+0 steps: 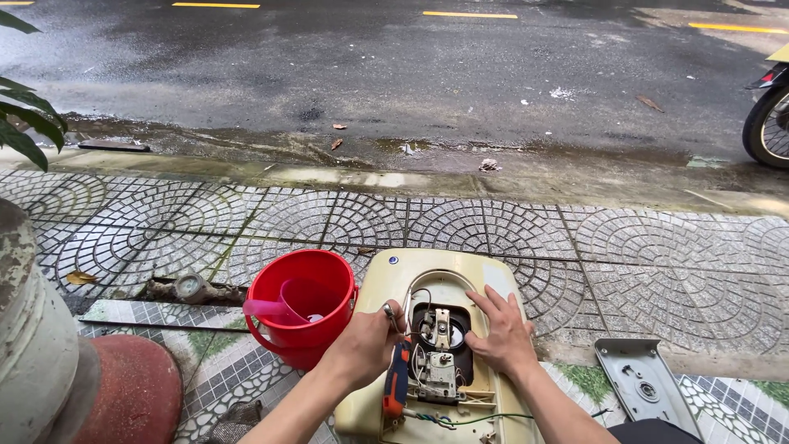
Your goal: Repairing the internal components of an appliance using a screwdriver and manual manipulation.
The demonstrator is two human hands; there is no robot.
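A cream-coloured appliance housing [427,271] lies open on the tiled pavement, showing a dark cavity with metal parts and wires [440,353]. My left hand [362,345] grips a small metal part at the opening's left edge. A screwdriver with a red and blue handle [397,380] rests on the housing just below that hand. My right hand [503,333] lies flat, fingers spread, on the housing to the right of the opening.
A red bucket [302,279] holding a pink scoop [275,308] stands left of the housing. A grey cover plate [645,385] lies to the right. A pillar base [49,345] rises at left. Wet road and a motorbike wheel [768,123] lie beyond the kerb.
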